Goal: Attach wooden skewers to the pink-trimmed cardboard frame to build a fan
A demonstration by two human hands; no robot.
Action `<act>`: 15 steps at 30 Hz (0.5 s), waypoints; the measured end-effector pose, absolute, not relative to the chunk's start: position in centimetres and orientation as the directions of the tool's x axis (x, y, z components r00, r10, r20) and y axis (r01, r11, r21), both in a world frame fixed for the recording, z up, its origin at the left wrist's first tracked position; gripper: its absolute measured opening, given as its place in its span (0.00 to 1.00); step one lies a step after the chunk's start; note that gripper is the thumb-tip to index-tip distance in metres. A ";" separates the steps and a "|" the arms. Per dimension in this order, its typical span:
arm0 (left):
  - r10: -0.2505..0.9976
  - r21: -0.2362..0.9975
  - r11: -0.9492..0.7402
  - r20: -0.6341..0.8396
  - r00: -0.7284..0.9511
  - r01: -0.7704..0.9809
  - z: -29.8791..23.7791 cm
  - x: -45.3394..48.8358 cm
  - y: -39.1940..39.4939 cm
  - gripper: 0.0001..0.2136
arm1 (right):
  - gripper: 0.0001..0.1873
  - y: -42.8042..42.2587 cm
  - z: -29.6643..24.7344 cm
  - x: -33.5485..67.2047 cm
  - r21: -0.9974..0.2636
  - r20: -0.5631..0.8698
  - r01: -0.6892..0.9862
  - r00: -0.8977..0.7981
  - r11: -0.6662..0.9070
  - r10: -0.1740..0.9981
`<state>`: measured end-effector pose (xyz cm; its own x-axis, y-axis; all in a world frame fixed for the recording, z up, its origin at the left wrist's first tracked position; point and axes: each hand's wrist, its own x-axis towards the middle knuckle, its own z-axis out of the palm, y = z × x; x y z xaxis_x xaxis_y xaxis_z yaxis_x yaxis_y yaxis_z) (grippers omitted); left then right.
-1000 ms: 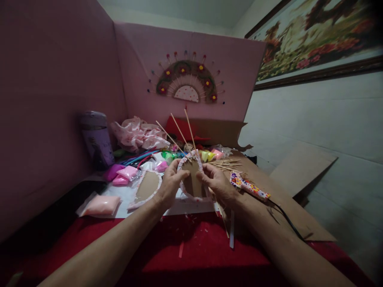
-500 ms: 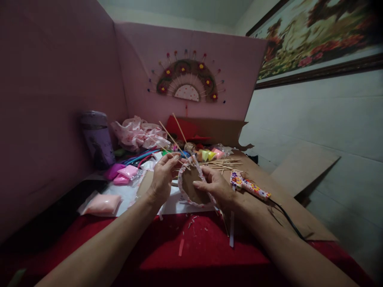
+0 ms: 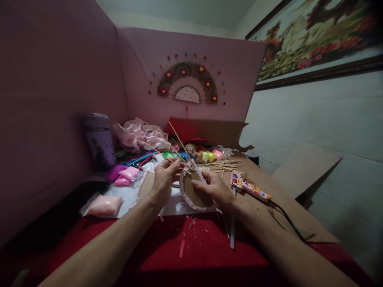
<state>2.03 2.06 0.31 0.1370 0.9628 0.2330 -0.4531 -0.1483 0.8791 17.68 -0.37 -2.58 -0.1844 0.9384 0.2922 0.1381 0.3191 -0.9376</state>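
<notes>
My right hand grips a rounded cardboard piece edged with pale pink patterned fabric, its thumb lying on the bare brown face. Closed in a pinch, my left hand holds a thin bamboo stick whose near end lies over the cardboard's upper edge. Two more sticks rise from that same edge, leaning up and to the left. Whether their ends are fixed there I cannot tell. A flower-patterned glue gun lies just right of my right hand, its cable running toward the front.
Several loose sticks lie behind my right hand. Clay packets, a purple tumbler and crumpled pink fabric are at the left. A decorated fan hangs on the pink back panel. Paper scraps dot the red cloth.
The sticks now lean lower and further left above the cardboard piece. Both hands keep their holds, and the view has shifted slightly.
</notes>
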 end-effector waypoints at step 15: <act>0.964 0.892 -0.168 0.237 0.118 -0.419 0.0 2.2 2.2 0.11 | 0.15 -0.8 -2.4 17.5 -0.918 0.325 0.186 -0.151 0.350 0.933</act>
<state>2.18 2.17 0.02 0.1181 0.9642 0.2373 -0.4190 -0.1683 0.8923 17.47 -0.78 -2.39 -0.1512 0.9334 0.3253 0.1858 0.3501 -0.9181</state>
